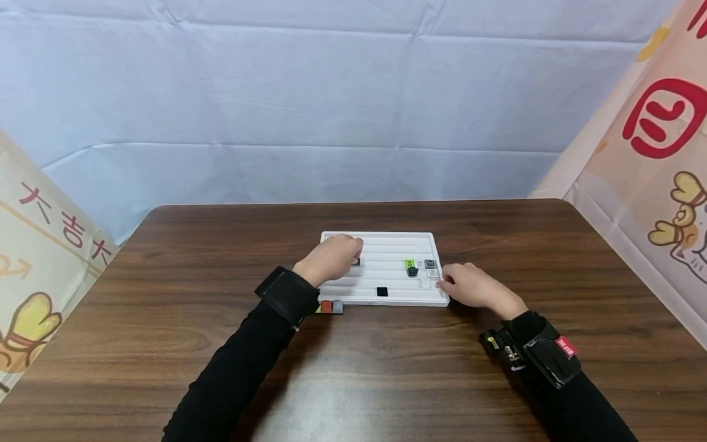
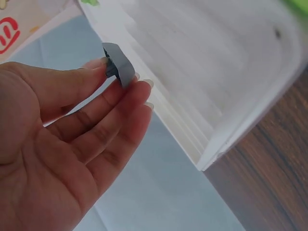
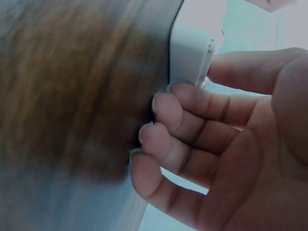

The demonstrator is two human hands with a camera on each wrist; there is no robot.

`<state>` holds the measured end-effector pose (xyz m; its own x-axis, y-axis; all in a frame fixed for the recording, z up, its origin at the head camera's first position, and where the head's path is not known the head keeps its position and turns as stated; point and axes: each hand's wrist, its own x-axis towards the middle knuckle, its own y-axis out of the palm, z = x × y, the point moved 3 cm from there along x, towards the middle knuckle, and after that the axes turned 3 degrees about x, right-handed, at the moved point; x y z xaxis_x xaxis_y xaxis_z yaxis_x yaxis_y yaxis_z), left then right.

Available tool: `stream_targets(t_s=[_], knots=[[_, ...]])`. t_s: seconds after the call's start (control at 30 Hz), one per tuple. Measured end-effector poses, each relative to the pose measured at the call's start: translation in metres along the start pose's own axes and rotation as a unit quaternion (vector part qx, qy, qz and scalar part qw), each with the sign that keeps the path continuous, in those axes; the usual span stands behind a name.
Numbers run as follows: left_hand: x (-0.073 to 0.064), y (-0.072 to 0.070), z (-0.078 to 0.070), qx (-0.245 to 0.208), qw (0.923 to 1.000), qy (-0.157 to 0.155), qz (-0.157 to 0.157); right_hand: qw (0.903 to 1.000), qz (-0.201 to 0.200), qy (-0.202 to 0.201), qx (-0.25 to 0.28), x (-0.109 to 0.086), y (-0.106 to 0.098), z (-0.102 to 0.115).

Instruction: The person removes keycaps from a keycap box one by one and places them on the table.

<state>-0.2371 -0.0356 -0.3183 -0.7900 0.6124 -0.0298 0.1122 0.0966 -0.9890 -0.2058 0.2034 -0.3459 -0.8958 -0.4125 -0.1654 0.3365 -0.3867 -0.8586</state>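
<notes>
A white ridged tray (image 1: 381,245) lies on the table between my hands. My left hand (image 1: 330,258) is above its left part, pinching a small grey keycap (image 2: 124,67) between thumb and fingertips. In the left wrist view the keycap's hollow underside faces the thumb, and the other fingers are bent lightly behind it. At the tray's right edge, my right hand (image 1: 476,285) grips the rim, thumb on top and fingers against the outer side. Toward the tray's right sit a green keycap (image 1: 409,263), a black keycap (image 1: 412,272) and a grey keycap (image 1: 429,264).
Another black keycap (image 1: 382,291) sits near the tray's front edge. Just in front of the tray, a red keycap (image 1: 327,307) and a grey one (image 1: 338,307) lie on the brown wooden table (image 1: 386,368), partly beside my left wrist. A pale cloth (image 1: 309,110) hangs behind.
</notes>
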Motion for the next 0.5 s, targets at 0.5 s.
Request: stream_targets(t_s=[0.5], knots=[[-0.021,0.004,-0.009,0.001,0.9995,0.019,-0.027,1.0,-0.002,0.0,-0.002,0.001,0.001,0.0]])
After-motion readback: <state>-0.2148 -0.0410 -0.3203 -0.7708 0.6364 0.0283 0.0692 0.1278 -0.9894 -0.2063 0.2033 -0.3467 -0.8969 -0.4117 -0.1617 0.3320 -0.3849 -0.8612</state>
